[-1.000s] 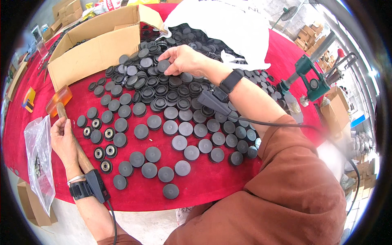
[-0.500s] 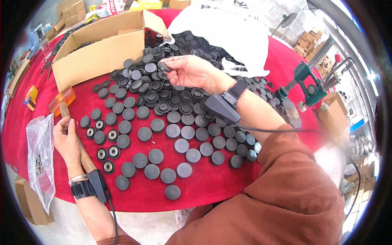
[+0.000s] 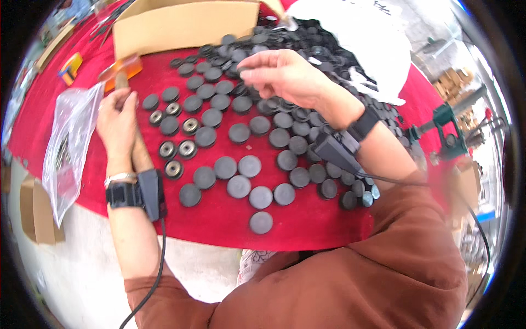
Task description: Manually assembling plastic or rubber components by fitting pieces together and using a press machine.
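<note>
Being pinched between the thumb and fingers of the right hand [image 3: 285, 77], a black cap [image 3: 241, 70] is held above the near edge of a heap of similar caps [image 3: 296, 41]; only its dark edge can be seen. The left hand [image 3: 116, 123] is laid along the wooden handle [image 3: 143, 157] of a mallet, its fingers half curled; whether the handle is gripped cannot be told. The mallet's orange head [image 3: 130, 66] is seen just beyond those fingers. To the right of the handle, several rollers with metal centres [image 3: 187, 148] are set among the caps, and loose round caps [image 3: 249, 165] are spread flat across the red cloth [image 3: 312, 227]. Behind the heap, a cardboard box [image 3: 186, 27] is placed at the left and a white sack [image 3: 361, 38] at the right. A clear plastic bag [image 3: 71, 142] is laid to the left of the left hand, with a yellow-and-blue object [image 3: 70, 68] beyond it. A green metal stand [image 3: 450, 131] is seen at the far right.
</note>
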`<state>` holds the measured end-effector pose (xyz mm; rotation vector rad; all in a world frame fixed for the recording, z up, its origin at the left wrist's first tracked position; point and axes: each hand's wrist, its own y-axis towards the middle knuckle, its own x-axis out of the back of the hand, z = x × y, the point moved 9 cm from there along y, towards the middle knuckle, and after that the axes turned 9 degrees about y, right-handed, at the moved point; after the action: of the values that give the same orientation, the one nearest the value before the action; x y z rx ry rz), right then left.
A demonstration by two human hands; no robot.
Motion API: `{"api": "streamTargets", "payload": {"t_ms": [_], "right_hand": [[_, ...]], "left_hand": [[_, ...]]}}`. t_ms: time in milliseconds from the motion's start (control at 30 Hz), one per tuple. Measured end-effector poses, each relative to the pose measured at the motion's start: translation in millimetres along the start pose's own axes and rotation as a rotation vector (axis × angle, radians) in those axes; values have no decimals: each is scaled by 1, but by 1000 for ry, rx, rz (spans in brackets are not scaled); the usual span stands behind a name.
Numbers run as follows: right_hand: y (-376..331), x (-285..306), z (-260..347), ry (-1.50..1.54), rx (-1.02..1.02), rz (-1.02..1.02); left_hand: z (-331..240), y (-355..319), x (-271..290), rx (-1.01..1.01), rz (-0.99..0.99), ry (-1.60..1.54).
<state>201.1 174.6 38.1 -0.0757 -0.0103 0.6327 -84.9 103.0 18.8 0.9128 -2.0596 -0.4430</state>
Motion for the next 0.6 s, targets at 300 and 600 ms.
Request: {"api": "streamTargets", "payload": {"t_ms": [300,600], "right_hand": [[3,-114,-8,-990,517,255],[-8,-126,-16,-1251,813,146]], "left_hand": [[15,-4,-1,68,2,-41],[5,-5,2,19,-15,33]]}}
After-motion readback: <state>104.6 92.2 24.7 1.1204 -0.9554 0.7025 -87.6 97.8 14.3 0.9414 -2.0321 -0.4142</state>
